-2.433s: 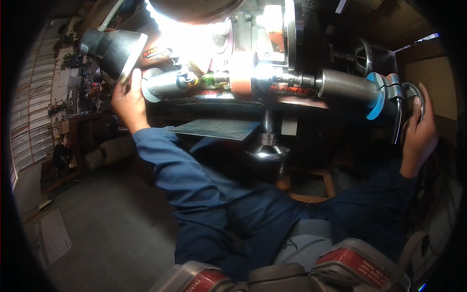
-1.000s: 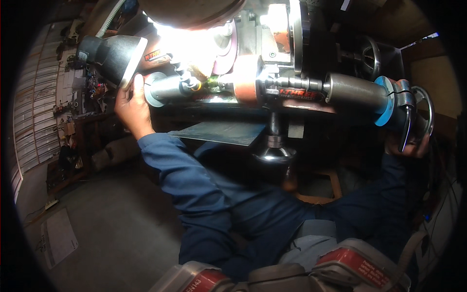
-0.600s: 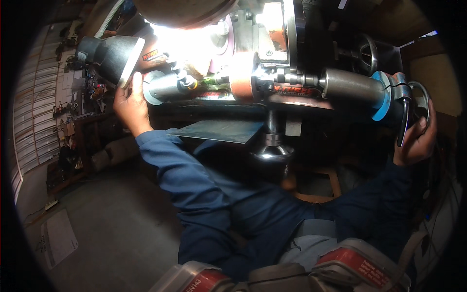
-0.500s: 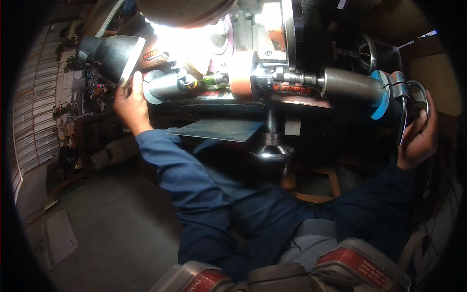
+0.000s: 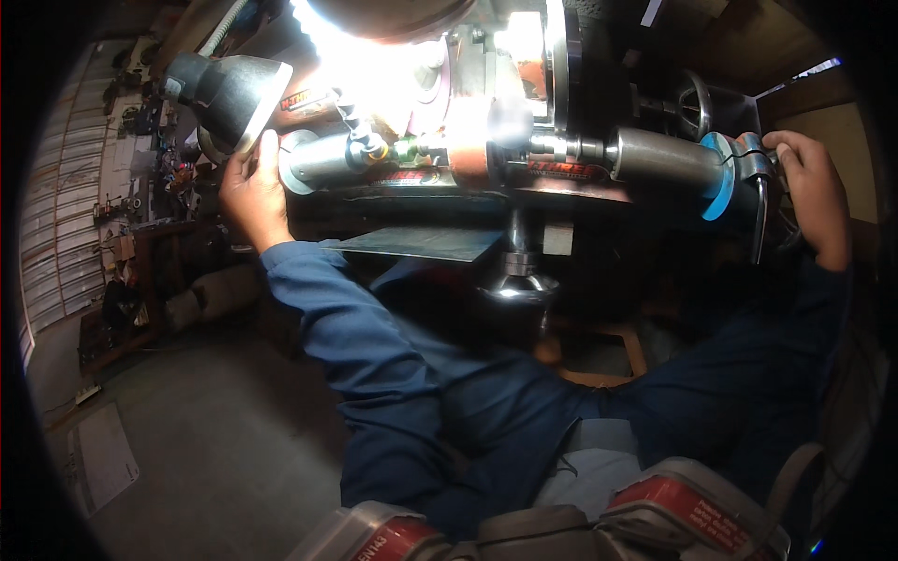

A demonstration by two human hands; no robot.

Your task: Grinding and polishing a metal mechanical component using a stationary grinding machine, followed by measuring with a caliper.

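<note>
My left hand (image 5: pixel 254 192) is closed at the left end of a bench machine, thumb up beside a metal flange (image 5: pixel 297 161); what its fingers hold is hidden behind the lamp and hand. At the right end, my right hand (image 5: pixel 812 192) has its fingers curled over a curved metal handle, mostly covered by the hand. Next to it are a split clamp (image 5: pixel 753 166) with a hanging metal lever (image 5: pixel 759 224) and a blue collar (image 5: pixel 718 178). Between the two ends runs a stepped metal shaft (image 5: pixel 566 147), meeting a thick grey cylinder (image 5: pixel 666 159) on the right.
A black lamp (image 5: pixel 234 93) leans over the left end, and bright glare hides the machine's middle. An orange block (image 5: pixel 470 154) stands by the shaft. Below are a flat metal sheet (image 5: pixel 426 241) and a chrome knob (image 5: pixel 519 288). A spoked handwheel (image 5: pixel 694 105) sits behind right.
My right hand has moved up from below the curved handle to over its top. The right-end clamp and lever have shifted slightly left. My left hand stays in nearly the same place.
</note>
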